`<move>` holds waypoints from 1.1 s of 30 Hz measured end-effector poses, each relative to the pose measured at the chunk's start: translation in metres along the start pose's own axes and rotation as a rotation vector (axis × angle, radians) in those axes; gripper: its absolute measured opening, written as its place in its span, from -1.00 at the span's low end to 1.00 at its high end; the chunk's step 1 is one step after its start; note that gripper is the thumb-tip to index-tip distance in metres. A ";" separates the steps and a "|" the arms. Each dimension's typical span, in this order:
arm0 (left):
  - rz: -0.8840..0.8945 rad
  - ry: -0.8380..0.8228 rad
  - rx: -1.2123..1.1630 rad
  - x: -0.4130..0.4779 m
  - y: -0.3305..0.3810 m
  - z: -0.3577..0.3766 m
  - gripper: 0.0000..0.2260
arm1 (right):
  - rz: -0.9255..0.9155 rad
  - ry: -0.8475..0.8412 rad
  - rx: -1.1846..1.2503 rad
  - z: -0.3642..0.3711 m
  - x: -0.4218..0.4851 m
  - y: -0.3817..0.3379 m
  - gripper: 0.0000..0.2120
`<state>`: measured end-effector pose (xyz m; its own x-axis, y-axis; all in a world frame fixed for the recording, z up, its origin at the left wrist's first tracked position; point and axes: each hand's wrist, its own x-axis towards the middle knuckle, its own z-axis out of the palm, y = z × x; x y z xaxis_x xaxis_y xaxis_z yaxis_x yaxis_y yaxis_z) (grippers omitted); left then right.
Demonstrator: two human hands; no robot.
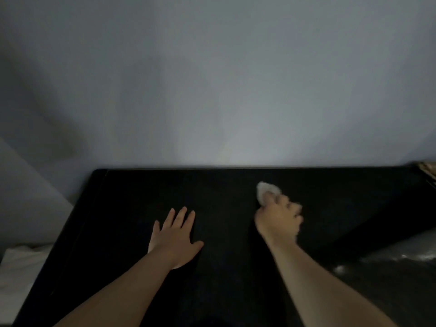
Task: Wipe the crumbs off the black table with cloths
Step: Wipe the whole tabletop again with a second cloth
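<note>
The black table (132, 199) fills the lower part of the view and runs up to a pale wall. My left hand (175, 237) lies flat on the tabletop near the middle, fingers straight and spread. My right hand (279, 219) is blurred and grips a small crumpled white cloth (265, 190), which sticks out past the fingers toward the far edge and touches the table. I can make out no crumbs on the dark surface in this dim light.
A pale wall (212, 90) stands right behind the table's far edge. White fabric (21, 263) lies beyond the left edge. A grey shiny surface (401, 260) shows past the right side, and a tan object (428, 167) sits at the far right corner.
</note>
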<state>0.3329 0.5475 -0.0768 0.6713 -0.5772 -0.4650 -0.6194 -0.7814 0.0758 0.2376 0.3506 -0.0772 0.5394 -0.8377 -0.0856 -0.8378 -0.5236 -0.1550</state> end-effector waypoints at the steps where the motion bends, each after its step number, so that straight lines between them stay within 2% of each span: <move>1: 0.007 -0.004 -0.003 0.001 0.000 0.000 -0.30 | -0.123 -0.012 -0.010 0.005 -0.019 -0.019 -0.50; 4: 0.026 -0.014 0.005 0.002 -0.003 -0.003 -0.30 | -0.665 -0.096 -0.003 0.020 -0.069 -0.049 -0.49; 5: 0.028 -0.017 0.006 0.002 -0.003 -0.004 -0.30 | -0.770 -0.077 -0.030 0.020 -0.062 -0.045 -0.49; 6: 0.029 -0.022 0.005 0.002 -0.003 -0.005 -0.30 | -0.788 -0.041 -0.078 0.018 -0.044 -0.036 -0.48; 7: 0.029 -0.026 0.003 0.001 -0.003 -0.005 -0.29 | -0.718 -0.014 -0.126 0.015 -0.023 -0.023 -0.47; 9: 0.027 -0.027 0.005 0.001 -0.003 -0.004 -0.28 | -0.384 -0.020 -0.120 0.007 0.014 0.003 -0.50; 11: 0.027 -0.017 0.012 0.002 -0.004 -0.004 -0.28 | -0.094 -0.017 -0.012 0.000 0.024 0.014 -0.50; 13: 0.031 -0.017 0.015 0.002 -0.004 -0.004 -0.28 | -0.040 -0.008 -0.014 0.001 0.006 -0.006 -0.50; 14: 0.034 -0.020 0.012 0.003 -0.004 -0.004 -0.28 | -0.123 -0.029 -0.023 0.002 -0.011 -0.020 -0.49; 15: 0.037 -0.023 0.011 0.003 -0.004 -0.004 -0.28 | -0.294 -0.045 -0.014 0.006 -0.028 -0.031 -0.48; 17: 0.040 -0.021 0.011 0.004 -0.005 -0.004 -0.28 | -0.769 -0.074 -0.020 0.015 -0.049 -0.035 -0.52; 18: 0.039 -0.018 0.007 0.004 -0.005 -0.004 -0.28 | -0.944 -0.032 -0.055 0.014 -0.045 -0.028 -0.53; 19: 0.036 -0.016 0.004 0.004 -0.006 -0.003 -0.28 | -0.982 0.030 -0.090 0.013 -0.030 -0.017 -0.53; 20: 0.035 -0.015 0.004 0.004 -0.005 -0.002 -0.28 | -0.883 0.084 -0.127 0.011 -0.013 -0.005 -0.53; 21: 0.037 -0.014 0.004 0.004 -0.005 -0.002 -0.28 | -0.687 0.110 -0.146 0.009 0.006 0.007 -0.53; 23: 0.044 -0.015 0.001 0.004 -0.006 -0.001 -0.28 | -0.191 0.039 0.051 0.004 0.023 0.020 -0.54; 24: 0.048 -0.016 0.003 0.004 -0.007 0.000 -0.28 | -0.036 0.043 0.105 0.004 0.022 0.015 -0.53; 25: 0.053 -0.017 0.010 0.004 -0.008 0.000 -0.28 | -0.003 0.052 0.077 0.006 0.012 0.003 -0.53; 26: 0.057 -0.017 0.018 0.004 -0.009 0.000 -0.28 | -0.083 0.084 0.021 0.013 -0.003 -0.010 -0.52; 27: 0.060 -0.019 0.024 0.004 -0.010 0.000 -0.28 | -0.239 0.126 0.018 0.022 -0.020 -0.023 -0.52; 29: 0.067 -0.023 0.038 0.004 -0.011 -0.002 -0.29 | -0.671 0.119 0.039 0.032 -0.050 -0.036 -0.55; 30: 0.069 -0.024 0.044 0.004 -0.011 -0.002 -0.30 | -0.820 0.091 -0.012 0.035 -0.052 -0.033 -0.58; 31: 0.069 -0.024 0.044 0.004 -0.011 -0.003 -0.30 | -0.912 0.080 -0.070 0.031 -0.040 -0.027 -0.58; 33: 0.068 -0.023 0.036 0.004 -0.011 -0.002 -0.29 | -0.878 0.147 -0.166 0.022 -0.003 -0.013 -0.55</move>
<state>0.3430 0.5534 -0.0780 0.6182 -0.6225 -0.4799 -0.6776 -0.7315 0.0759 0.2493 0.3632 -0.0965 0.9834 -0.1313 0.1251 -0.1372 -0.9897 0.0399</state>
